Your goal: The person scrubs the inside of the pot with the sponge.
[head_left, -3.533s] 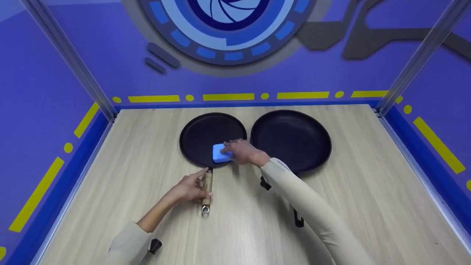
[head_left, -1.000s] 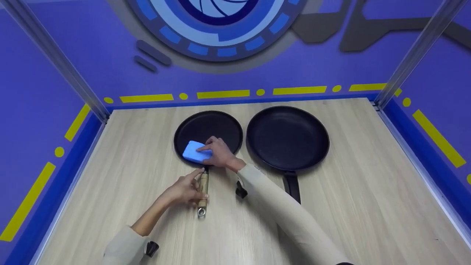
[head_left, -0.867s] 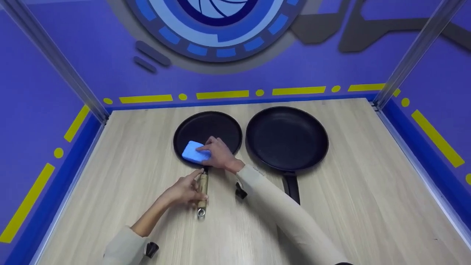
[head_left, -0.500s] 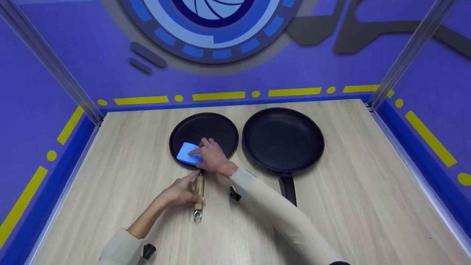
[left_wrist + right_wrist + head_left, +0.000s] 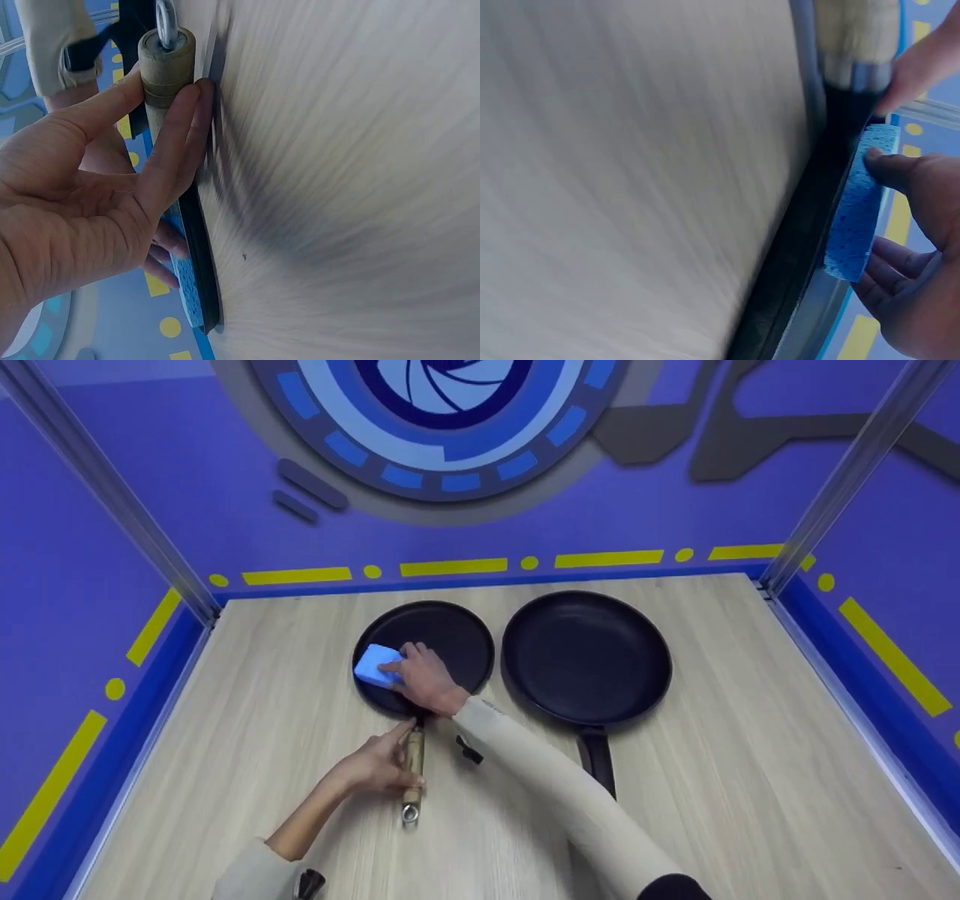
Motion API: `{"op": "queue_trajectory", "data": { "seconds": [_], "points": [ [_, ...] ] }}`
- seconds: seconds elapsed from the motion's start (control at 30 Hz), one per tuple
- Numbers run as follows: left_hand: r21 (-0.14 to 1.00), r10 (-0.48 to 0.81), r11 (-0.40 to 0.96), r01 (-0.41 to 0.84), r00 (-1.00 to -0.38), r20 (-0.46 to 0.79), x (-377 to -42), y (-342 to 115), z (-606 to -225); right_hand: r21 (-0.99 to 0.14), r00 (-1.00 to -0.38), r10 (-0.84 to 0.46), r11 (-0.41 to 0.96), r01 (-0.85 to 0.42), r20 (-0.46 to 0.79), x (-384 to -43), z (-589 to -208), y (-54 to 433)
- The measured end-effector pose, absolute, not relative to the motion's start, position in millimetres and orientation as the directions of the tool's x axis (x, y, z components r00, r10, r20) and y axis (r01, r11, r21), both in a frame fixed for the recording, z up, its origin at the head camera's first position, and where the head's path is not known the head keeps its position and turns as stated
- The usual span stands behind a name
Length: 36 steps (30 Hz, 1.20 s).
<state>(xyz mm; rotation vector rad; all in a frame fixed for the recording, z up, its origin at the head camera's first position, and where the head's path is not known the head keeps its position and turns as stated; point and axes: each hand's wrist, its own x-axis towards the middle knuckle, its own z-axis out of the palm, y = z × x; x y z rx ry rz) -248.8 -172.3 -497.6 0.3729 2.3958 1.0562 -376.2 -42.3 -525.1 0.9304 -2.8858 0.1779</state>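
Note:
My right hand (image 5: 426, 679) holds a blue sponge (image 5: 377, 665) between thumb and fingers, flat on the left part of a shallow black pan (image 5: 442, 637). In the right wrist view the thumb lies on the edge of the sponge (image 5: 855, 206), just inside the pan's rim (image 5: 780, 285). My left hand (image 5: 373, 763) grips the pan's wooden handle (image 5: 414, 757), which ends in a metal ring. Seen from the left wrist, thumb and fingers of the left hand (image 5: 97, 180) lie on either side of the wooden handle (image 5: 166, 71).
A larger, deeper black frying pan (image 5: 585, 652) stands close to the right of the shallow pan. Its black handle (image 5: 598, 761) runs toward the front, partly under my right sleeve (image 5: 555, 787). Blue printed panels (image 5: 420, 540) enclose the wooden table (image 5: 750, 750) at the back and sides.
The sponge in my right hand has moved from the pan's lower right, near the handle, across to its left side. My left hand keeps its hold on the handle. The head view has shifted slightly.

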Motion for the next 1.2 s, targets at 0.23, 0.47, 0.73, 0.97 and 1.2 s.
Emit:
{"op": "queue_trajectory", "data": {
  "seconds": [0.23, 0.47, 0.73, 0.97, 1.2],
  "points": [
    [0.755, 0.451, 0.652, 0.075, -0.838, -0.307, -238, -175, -500, -0.008, -0.841, -0.525, 0.848, -0.53, 0.129, -390, -535, -56],
    [0.771, 0.468, 0.633, 0.071, -0.829, -0.307, -238, -170, -500, 0.006, -0.911, -0.401, 0.916, -0.402, 0.092, -409, -535, -52],
    [0.768, 0.428, 0.641, -0.006, -0.827, -0.364, -242, -169, -500, -0.019, -0.952, -0.281, 0.958, -0.285, 0.121, -426, -528, -25],
    [0.756, 0.418, 0.655, -0.016, -0.825, -0.38, -244, -167, -498, -0.057, -0.979, -0.189, 0.979, -0.193, 0.073, -426, -520, -3],
    [0.736, 0.38, 0.676, -0.041, -0.836, -0.395, -249, -170, -495, -0.027, -0.991, -0.126, 0.992, -0.127, 0.033, -427, -507, 5]
  ]
}}
